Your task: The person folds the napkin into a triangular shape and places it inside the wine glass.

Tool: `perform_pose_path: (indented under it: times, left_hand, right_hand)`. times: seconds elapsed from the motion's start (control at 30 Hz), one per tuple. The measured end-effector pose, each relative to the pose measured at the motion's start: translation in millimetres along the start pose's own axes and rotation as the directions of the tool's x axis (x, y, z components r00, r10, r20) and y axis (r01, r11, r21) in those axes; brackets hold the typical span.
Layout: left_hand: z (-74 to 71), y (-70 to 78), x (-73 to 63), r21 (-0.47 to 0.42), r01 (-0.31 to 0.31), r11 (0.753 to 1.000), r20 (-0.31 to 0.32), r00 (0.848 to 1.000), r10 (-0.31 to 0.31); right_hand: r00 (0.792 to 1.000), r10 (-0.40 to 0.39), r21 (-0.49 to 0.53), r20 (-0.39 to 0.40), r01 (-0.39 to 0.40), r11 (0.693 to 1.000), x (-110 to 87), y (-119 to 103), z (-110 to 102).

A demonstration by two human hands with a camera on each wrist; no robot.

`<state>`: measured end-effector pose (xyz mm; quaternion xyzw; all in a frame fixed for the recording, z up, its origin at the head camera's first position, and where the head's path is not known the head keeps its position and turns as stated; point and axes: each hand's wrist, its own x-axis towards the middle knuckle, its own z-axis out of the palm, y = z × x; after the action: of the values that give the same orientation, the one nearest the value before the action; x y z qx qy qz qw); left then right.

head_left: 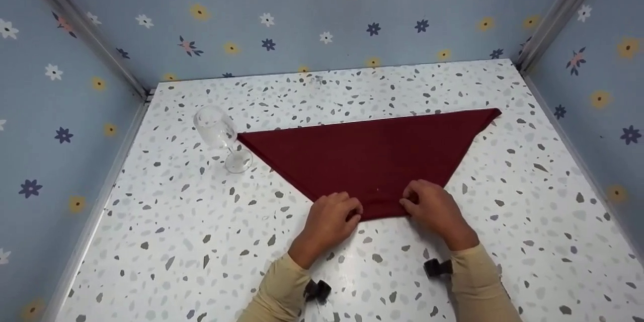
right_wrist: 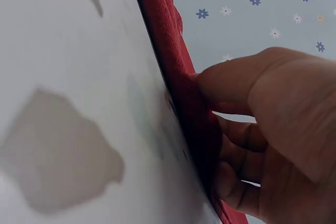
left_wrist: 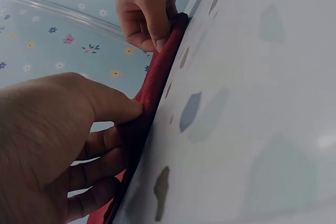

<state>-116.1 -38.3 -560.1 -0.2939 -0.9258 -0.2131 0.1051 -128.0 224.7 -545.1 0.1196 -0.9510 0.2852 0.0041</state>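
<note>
Nearest, tan sleeves (head_left: 276,287) reached in from the lower edge, a black fitting (head_left: 438,267) by each wrist. Beyond them, the left hand (head_left: 328,219) and right hand (head_left: 436,209) each pinched the near edge of a dark red cloth (head_left: 372,156) between thumb and curled fingers — the two grips set apart, presumably so that the short folded strip between them ran straight and even. The cloth lay on the speckled table (head_left: 201,241), its long far edge slanting between two corners; spread flat, it likely needed no other hold. Past its left side stood a clear stemmed glass (head_left: 216,128), probably put there to be out of the hands' way, though whether the corner touched it could not be told. Farthest rose the flowered wall (head_left: 302,5).
</note>
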Motion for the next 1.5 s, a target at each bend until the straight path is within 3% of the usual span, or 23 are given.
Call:
perform_pose_path:
  times: [0.17,0.33,0.53,0.63,0.73,0.87,1.07,1.33,1.5]
  left_hand:
    - [1.3,-0.3,-1.4,0.006,-0.04,0.999,-0.023,0.999,0.04]
    - [-0.2,-0.3,-1.5,0.02,-0.063,0.998,-0.046,0.997,0.064]
    - [-5.5,2.5,-0.9,0.051,-0.112,0.992,-0.033,0.993,0.113]
    - [-7.8,2.3,-2.3,0.046,-0.142,0.989,-0.005,0.99,0.143]
    - [-9.7,0.8,-3.8,0.047,-0.165,0.985,0.029,0.986,0.164]
    - [-10.6,-2.9,-3.9,0.057,-0.169,0.984,0.056,0.985,0.166]
    - [-9.3,-5.7,-1.6,0.04,-0.148,0.988,0.044,0.988,0.147]
    - [-8.5,-7.4,1.4,0.021,-0.151,0.988,-0.048,0.987,0.152]
    - [-8.1,-8.4,1.0,-0.023,-0.107,0.994,-0.065,0.992,0.106]
  right_hand:
    - [0.997,-0.031,-0.033,-0.065,0.029,0.999,-1.7,2.0,3.1]
    - [0.982,-0.153,-0.01,-0.111,0.153,0.988,-1.4,2.7,1.6]
    - [0.96,-0.276,0.102,-0.043,0.279,0.955,-4.2,1.3,-7.5]
    - [0.962,-0.269,0.1,0.041,0.264,0.959,-5.0,1.0,-7.7]
    - [0.971,-0.212,0.084,0.114,0.203,0.976,-6.2,0.2,-6.7]
    - [0.977,-0.148,0.051,0.154,0.141,0.989,-8.0,-2.1,-5.9]
    - [0.983,-0.137,-0.029,0.126,0.142,0.989,-7.9,-5.1,-5.0]
    - [0.984,-0.171,-0.061,0.05,0.174,0.983,-8.2,-5.0,-5.8]
    - [0.983,-0.181,-0.073,0.031,0.182,0.981,-6.5,-3.8,-6.7]
